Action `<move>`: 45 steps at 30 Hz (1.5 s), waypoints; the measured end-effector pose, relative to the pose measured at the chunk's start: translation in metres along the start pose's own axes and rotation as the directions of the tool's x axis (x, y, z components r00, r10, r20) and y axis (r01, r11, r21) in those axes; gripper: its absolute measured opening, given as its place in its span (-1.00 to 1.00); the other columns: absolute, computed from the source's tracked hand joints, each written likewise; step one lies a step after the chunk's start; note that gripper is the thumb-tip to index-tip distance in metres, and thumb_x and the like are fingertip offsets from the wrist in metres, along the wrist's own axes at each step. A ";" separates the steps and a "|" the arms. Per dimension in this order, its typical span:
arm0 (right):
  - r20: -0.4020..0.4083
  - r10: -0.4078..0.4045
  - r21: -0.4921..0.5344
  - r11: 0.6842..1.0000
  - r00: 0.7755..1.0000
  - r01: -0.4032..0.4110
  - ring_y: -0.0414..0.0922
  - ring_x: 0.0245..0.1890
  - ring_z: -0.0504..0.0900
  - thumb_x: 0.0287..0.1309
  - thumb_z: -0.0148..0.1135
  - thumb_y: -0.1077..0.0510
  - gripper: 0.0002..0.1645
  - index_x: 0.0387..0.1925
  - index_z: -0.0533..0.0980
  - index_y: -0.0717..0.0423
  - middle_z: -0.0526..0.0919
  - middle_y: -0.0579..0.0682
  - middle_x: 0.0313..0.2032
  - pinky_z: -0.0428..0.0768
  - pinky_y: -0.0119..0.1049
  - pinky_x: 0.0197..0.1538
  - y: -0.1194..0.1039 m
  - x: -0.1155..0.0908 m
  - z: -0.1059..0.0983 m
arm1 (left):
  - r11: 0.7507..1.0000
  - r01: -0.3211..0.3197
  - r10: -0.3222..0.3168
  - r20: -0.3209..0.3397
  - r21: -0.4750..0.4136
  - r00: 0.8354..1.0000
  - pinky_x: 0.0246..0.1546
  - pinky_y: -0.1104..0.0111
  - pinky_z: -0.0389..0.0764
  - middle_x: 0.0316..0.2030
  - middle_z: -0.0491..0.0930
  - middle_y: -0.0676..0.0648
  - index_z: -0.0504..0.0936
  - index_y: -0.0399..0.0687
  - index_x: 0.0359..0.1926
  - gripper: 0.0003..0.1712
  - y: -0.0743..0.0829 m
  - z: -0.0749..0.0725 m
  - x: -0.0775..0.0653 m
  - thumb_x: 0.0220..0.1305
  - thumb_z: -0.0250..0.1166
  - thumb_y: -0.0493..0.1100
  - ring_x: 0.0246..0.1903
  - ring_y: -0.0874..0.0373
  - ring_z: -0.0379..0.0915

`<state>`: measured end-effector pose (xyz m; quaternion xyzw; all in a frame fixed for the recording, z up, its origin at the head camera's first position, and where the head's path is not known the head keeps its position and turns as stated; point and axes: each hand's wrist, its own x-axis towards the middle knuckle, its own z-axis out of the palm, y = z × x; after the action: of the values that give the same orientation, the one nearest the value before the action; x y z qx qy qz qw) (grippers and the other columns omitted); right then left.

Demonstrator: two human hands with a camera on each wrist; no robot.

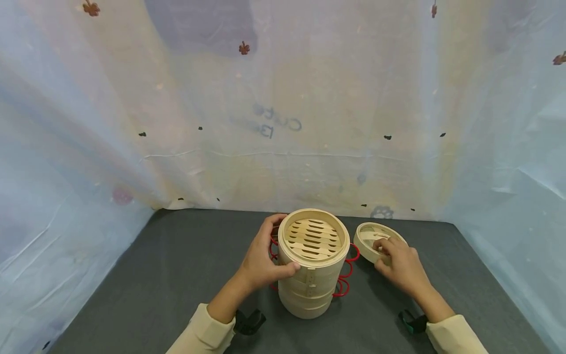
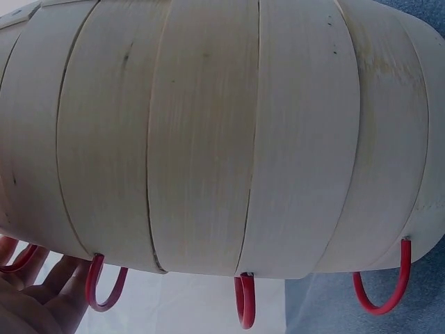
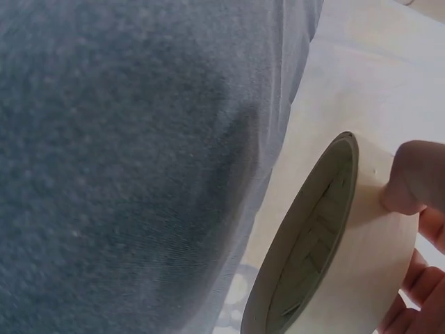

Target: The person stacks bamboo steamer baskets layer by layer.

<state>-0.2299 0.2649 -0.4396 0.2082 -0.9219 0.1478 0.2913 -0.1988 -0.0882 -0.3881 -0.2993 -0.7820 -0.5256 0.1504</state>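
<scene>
A tall stack of bamboo steamer baskets (image 1: 300, 292) stands upright in the middle, its slatted top tier (image 1: 315, 240) uncovered. Red loops (image 1: 344, 287) stick out from both sides of it. My left hand (image 1: 263, 259) grips the upper left side, thumb across the front and fingers reaching behind. Pale bamboo bands (image 2: 201, 139) fill the left wrist view. To the right of the stack, my right hand (image 1: 402, 265) holds the round bamboo lid (image 1: 366, 238). The right wrist view shows the thumb (image 3: 410, 184) against the lid's side wall and the lid's hollow underside tilted off the cloth.
Dark grey cloth (image 1: 190, 280) covers the table. A pale, translucent sheet (image 1: 327, 98) hangs behind it and along both sides, meeting the table's back edge close beyond the stack and lid. Black straps (image 1: 249, 322) circle the wrists.
</scene>
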 end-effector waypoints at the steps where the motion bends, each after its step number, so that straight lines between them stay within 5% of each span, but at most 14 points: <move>1: -0.008 -0.005 0.002 1.000 1.000 0.005 -0.15 -0.46 0.54 -0.38 0.30 0.27 -0.67 -0.39 0.56 -0.07 0.51 -0.14 -0.48 0.32 -0.24 -0.49 -0.001 0.001 -0.001 | 1.000 -0.001 0.001 -0.001 0.002 1.000 -0.10 0.26 0.52 0.18 0.40 -0.01 0.20 0.09 0.38 -0.01 0.000 0.000 0.000 -0.12 0.38 0.11 0.08 0.06 0.41; 17: -0.126 -0.063 0.027 0.997 0.990 0.067 -0.14 -0.45 0.48 -0.36 0.27 0.25 -0.66 -0.36 0.57 -0.03 0.50 -0.12 -0.48 0.34 -0.18 -0.43 -0.004 0.015 -0.015 | 1.000 0.000 0.000 0.002 -0.006 1.000 -0.07 0.24 0.53 0.20 0.39 0.00 0.19 0.11 0.38 -0.01 -0.001 0.000 0.001 -0.12 0.39 0.12 0.11 0.06 0.41; 45: -0.190 -0.076 0.096 0.991 0.979 0.096 -0.11 -0.44 0.43 -0.30 0.30 0.29 -0.65 -0.30 0.58 0.04 0.52 -0.07 -0.45 0.28 -0.16 -0.36 -0.027 0.038 -0.037 | 1.000 0.019 -0.019 -0.005 -0.014 1.000 -0.12 0.29 0.53 0.18 0.40 0.01 0.20 0.09 0.37 -0.02 0.004 0.002 0.001 -0.12 0.39 0.09 0.07 0.02 0.41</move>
<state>-0.2273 0.2449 -0.3836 0.2482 -0.8719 0.2020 0.3707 -0.1966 -0.0855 -0.3854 -0.2918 -0.7807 -0.5333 0.1452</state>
